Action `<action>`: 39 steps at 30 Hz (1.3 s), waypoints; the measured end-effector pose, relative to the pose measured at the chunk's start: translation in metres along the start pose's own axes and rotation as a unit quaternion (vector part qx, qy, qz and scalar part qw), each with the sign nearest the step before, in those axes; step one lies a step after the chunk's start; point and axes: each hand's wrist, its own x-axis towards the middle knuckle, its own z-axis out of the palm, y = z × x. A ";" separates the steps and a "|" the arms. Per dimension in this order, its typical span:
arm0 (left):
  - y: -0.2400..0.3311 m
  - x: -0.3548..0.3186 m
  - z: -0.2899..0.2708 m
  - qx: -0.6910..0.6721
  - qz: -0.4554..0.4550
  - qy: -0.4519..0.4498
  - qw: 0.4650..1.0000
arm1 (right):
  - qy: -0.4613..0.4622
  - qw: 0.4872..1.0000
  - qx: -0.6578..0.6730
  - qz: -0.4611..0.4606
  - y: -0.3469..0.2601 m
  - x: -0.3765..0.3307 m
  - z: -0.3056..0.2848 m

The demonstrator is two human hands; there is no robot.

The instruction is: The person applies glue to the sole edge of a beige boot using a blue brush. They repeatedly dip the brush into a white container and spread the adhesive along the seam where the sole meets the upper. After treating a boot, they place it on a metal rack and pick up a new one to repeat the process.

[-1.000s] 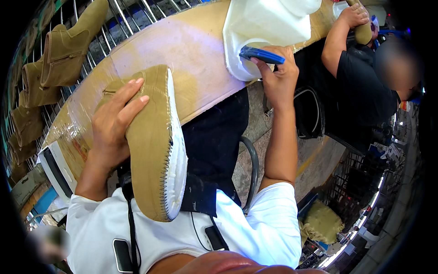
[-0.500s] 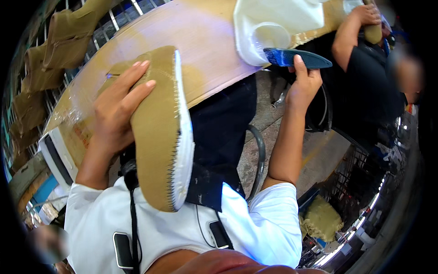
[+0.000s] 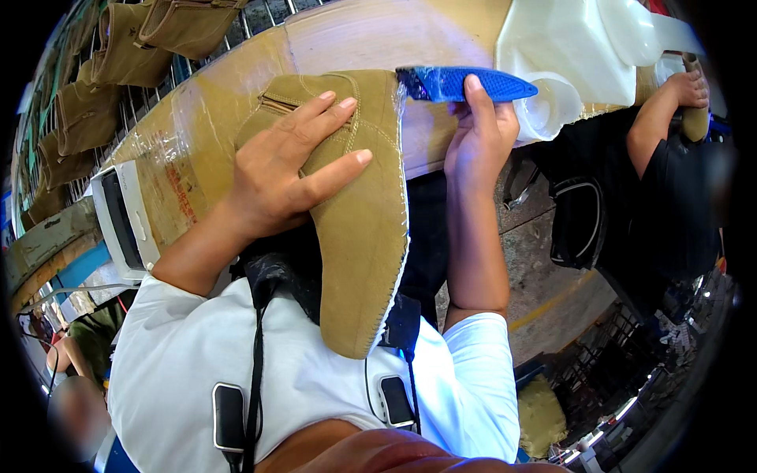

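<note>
A tan suede ankle boot (image 3: 359, 229) with visible stitching lies tilted in front of me, its toe toward my chest and its shaft on the cardboard-covered table. My left hand (image 3: 288, 162) grips the boot, thumb and fingers pressed across its side; the palm's underside is hidden. My right hand (image 3: 482, 138) pinches a flat blue brush (image 3: 473, 83) with a pointed handle end. Its dark, smeared tip reaches the boot's heel edge. A pale stitched seam runs along the boot's right side. Just beyond the right hand is a white plastic jug (image 3: 572, 47) with a round cup-like opening (image 3: 544, 109).
Several more tan boots (image 3: 130, 43) stand on a metal rack at the left. A white box-like device (image 3: 126, 217) sits at the table's left end. Another person's arm (image 3: 666, 106) is at the upper right. A yellowish cushion (image 3: 542, 414) shows at lower right.
The brush has moved left from beside the jug to the boot's heel edge. The boot has shifted right and turned, showing more of its side and less white sole edge.
</note>
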 end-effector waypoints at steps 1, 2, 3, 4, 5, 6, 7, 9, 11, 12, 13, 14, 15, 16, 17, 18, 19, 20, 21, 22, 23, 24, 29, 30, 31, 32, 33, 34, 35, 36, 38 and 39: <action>0.000 -0.001 0.000 0.004 0.002 0.002 1.000 | 0.018 0.999 -0.037 -0.012 0.001 0.004 0.002; 0.000 -0.001 0.000 0.010 0.003 -0.001 1.000 | -0.003 0.999 -0.032 -0.020 0.001 0.004 0.003; 0.000 -0.002 0.000 0.015 0.003 -0.004 1.000 | -0.012 0.999 -0.030 -0.019 -0.001 0.004 0.002; 0.000 -0.003 0.000 0.026 0.004 -0.009 1.000 | -0.025 0.999 -0.024 -0.020 -0.002 0.001 0.002; 0.000 -0.003 0.000 0.026 0.004 -0.007 1.000 | -0.021 0.999 -0.032 -0.019 -0.004 -0.002 0.001; 0.000 -0.004 0.000 0.032 0.006 -0.006 0.999 | -0.021 0.999 -0.034 -0.020 -0.007 -0.006 -0.001; 0.000 -0.004 0.001 0.046 0.007 -0.009 0.999 | -0.025 0.999 -0.034 -0.024 -0.009 -0.010 -0.002; 0.000 -0.004 0.002 0.039 0.010 0.000 0.999 | -0.020 0.999 -0.042 -0.027 -0.013 -0.019 -0.004; -0.001 -0.004 0.003 0.039 0.013 0.003 0.999 | -0.012 0.998 -0.048 -0.030 -0.016 -0.028 -0.005; -0.001 -0.004 0.003 0.040 0.014 0.003 0.999 | 0.003 0.998 -0.058 -0.029 -0.017 -0.031 -0.005; -0.001 -0.005 0.003 0.041 0.015 0.004 0.999 | -0.004 0.998 -0.054 -0.040 -0.018 -0.035 -0.006; -0.002 -0.005 0.003 0.043 0.018 0.003 0.999 | -0.004 0.997 -0.053 -0.047 -0.019 -0.038 -0.007; -0.002 -0.005 0.003 0.046 0.022 0.003 0.999 | -0.004 0.997 -0.054 -0.052 -0.020 -0.042 -0.007; -0.002 -0.005 0.004 0.049 0.027 0.003 0.998 | -0.015 0.997 -0.047 -0.052 -0.022 -0.045 -0.008; -0.002 -0.005 0.004 0.048 0.025 0.004 0.999 | -0.014 0.997 -0.049 -0.052 -0.023 -0.047 -0.009; -0.002 -0.005 0.004 0.046 0.023 0.006 0.999 | -0.014 0.997 -0.051 -0.051 -0.024 -0.050 -0.010; -0.002 -0.005 0.005 0.045 0.021 0.008 0.999 | -0.012 0.997 -0.052 -0.049 -0.026 -0.052 -0.010; -0.001 -0.005 0.005 0.046 0.022 0.007 0.999 | -0.019 0.997 -0.052 -0.051 -0.027 -0.054 -0.010; -0.001 -0.005 0.005 0.047 0.023 0.007 0.999 | -0.026 0.997 -0.051 -0.052 -0.029 -0.055 -0.011; -0.001 -0.005 0.005 0.049 0.023 0.006 0.999 | -0.032 0.997 -0.050 -0.052 -0.030 -0.057 -0.011; -0.001 -0.005 0.005 0.049 0.022 0.007 0.999 | -0.036 0.997 -0.048 -0.052 -0.032 -0.058 -0.011; -0.001 -0.005 0.005 0.049 0.021 0.008 0.999 | -0.041 0.997 -0.047 -0.052 -0.034 -0.058 -0.011; 0.000 -0.005 0.004 0.053 0.015 0.005 0.998 | -0.078 0.994 -0.055 -0.059 -0.041 -0.059 -0.010; 0.000 -0.005 0.003 0.049 0.013 0.005 0.999 | -0.077 0.993 -0.067 -0.056 -0.043 -0.059 -0.010; -0.001 -0.004 0.003 0.045 0.011 0.005 0.999 | -0.076 0.993 -0.079 -0.053 -0.044 -0.059 -0.010; -0.001 -0.004 0.002 0.043 0.012 -0.010 0.999 | -0.080 0.991 -0.087 -0.057 -0.046 -0.059 -0.010; -0.001 -0.004 0.001 0.040 0.013 -0.026 0.999 | -0.084 0.990 -0.096 -0.060 -0.048 -0.059 -0.011; -0.002 -0.004 0.001 0.039 0.012 -0.035 0.999 | -0.081 0.990 -0.101 -0.055 -0.050 -0.059 -0.012; -0.002 -0.004 0.001 0.034 0.008 -0.021 0.999 | -0.103 0.985 -0.115 -0.072 -0.052 -0.059 -0.013; -0.002 -0.004 0.003 0.031 0.003 -0.001 1.000 | -0.117 0.982 -0.126 -0.080 -0.054 -0.058 -0.014; -0.003 -0.004 0.005 0.030 -0.001 0.016 0.999 | -0.142 0.976 -0.137 -0.097 -0.056 -0.055 -0.017; -0.002 -0.004 0.005 0.032 0.001 0.012 0.999 | -0.135 0.977 -0.135 -0.098 -0.058 -0.053 -0.018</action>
